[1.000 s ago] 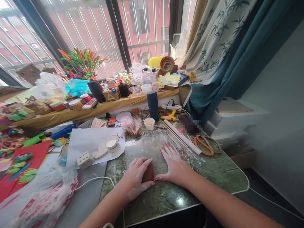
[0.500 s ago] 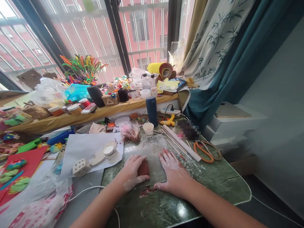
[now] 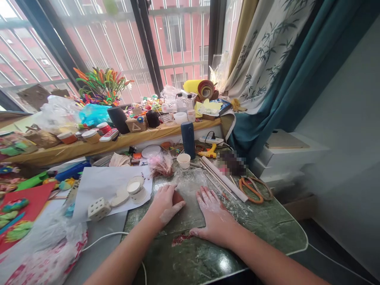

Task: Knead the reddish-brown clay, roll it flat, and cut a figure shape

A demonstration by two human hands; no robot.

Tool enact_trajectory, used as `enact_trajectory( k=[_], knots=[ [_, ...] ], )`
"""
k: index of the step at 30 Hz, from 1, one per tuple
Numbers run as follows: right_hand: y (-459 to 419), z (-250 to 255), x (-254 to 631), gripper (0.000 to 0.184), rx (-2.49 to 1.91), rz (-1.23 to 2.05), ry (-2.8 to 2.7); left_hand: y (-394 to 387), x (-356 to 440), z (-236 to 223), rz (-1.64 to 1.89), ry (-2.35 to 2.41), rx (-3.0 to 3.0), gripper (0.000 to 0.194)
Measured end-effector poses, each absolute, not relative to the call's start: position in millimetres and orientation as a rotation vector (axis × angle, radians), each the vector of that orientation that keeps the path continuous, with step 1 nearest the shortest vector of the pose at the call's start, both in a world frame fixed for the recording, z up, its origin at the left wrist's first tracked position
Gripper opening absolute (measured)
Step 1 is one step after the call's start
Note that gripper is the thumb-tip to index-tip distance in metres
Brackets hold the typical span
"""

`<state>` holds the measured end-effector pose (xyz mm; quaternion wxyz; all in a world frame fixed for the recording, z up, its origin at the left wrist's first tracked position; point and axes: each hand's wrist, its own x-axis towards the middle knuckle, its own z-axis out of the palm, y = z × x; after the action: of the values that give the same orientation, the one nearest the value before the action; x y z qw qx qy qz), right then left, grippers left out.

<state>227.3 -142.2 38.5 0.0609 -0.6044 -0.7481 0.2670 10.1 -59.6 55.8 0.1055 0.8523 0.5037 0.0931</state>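
My left hand [image 3: 165, 202] is cupped over a reddish-brown lump, apparently clay [image 3: 178, 198], on a clear sheet [image 3: 190, 213]. Part of the lump shows between thumb and fingers; the rest is hidden under the palm. Flat on the sheet's right side lies my right hand [image 3: 214, 217], fingers stretched and thumb spread, holding nothing. Whitish powder or residue coats both hands. A dark red smear [image 3: 181, 238] marks the green tabletop [image 3: 261, 233] just left of the right thumb.
Beyond my hands stand a paper cup [image 3: 183, 160] and a dark blue cylinder [image 3: 188, 139]. To the right lie a pale roller [image 3: 225, 180], thin sticks and orange-handled scissors [image 3: 251, 190]. White paper [image 3: 89, 178] at left carries a dotted die [image 3: 99, 208] and a jar [image 3: 136, 190].
My left hand has slid slightly away from me together with the lump, which its fingers now cover more. My right hand stays about where it was on the sheet.
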Motion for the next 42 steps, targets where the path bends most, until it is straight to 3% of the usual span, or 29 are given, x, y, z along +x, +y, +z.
enact_trajectory(
  k=[4,9,24,32,36,42],
  knots=[
    [-143,39,226,0.126,-1.838,0.789,-2.265,-48,36,60,0.171,1.740,2.451,0.064],
    [-143,38,227,0.127,-1.816,0.776,-2.269,-35,60,63,0.078,1.938,2.356,0.053],
    [-143,38,231,0.127,-1.787,0.796,-2.250,-34,35,68,0.125,1.656,2.543,0.050],
    [-143,38,230,0.125,-1.788,0.802,-2.246,-46,28,66,0.177,1.501,2.709,0.020],
    [-143,39,231,0.125,-1.786,0.811,-2.238,-46,11,63,0.461,1.417,2.508,0.027],
    [-143,41,231,0.126,-1.776,0.819,-2.241,-41,-5,61,1.131,1.495,1.400,0.039]
  ],
)
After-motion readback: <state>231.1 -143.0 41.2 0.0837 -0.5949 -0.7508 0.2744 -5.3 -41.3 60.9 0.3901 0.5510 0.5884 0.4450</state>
